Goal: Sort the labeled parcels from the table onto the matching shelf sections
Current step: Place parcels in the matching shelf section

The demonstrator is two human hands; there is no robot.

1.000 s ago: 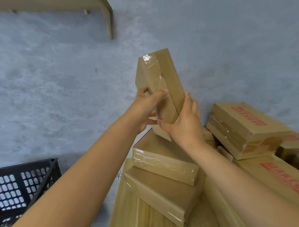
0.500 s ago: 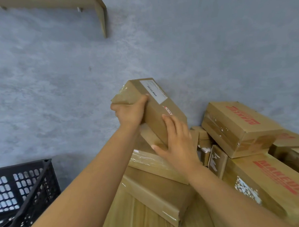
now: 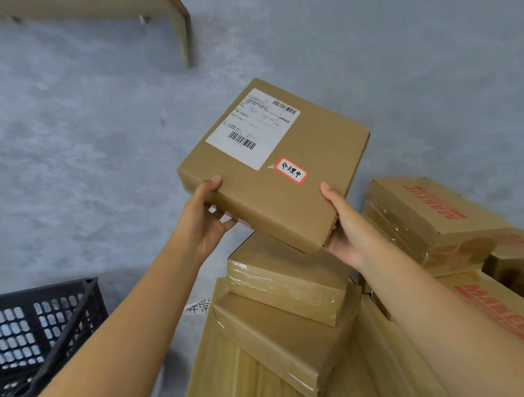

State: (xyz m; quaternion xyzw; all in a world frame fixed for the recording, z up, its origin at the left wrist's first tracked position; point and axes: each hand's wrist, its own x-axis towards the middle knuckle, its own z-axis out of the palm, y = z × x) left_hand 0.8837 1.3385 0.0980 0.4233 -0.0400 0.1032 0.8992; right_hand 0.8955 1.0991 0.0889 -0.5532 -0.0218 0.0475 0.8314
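While held label-up | parcel between hands | left hand, right hand each gripping a near corner

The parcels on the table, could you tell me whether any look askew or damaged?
Nothing looks damaged. The two taped parcels are stacked slightly askew, the upper one turned off the lower. The red-printed boxes lie heaped at angles. The held parcel, gripped by left hand and right hand, looks intact.
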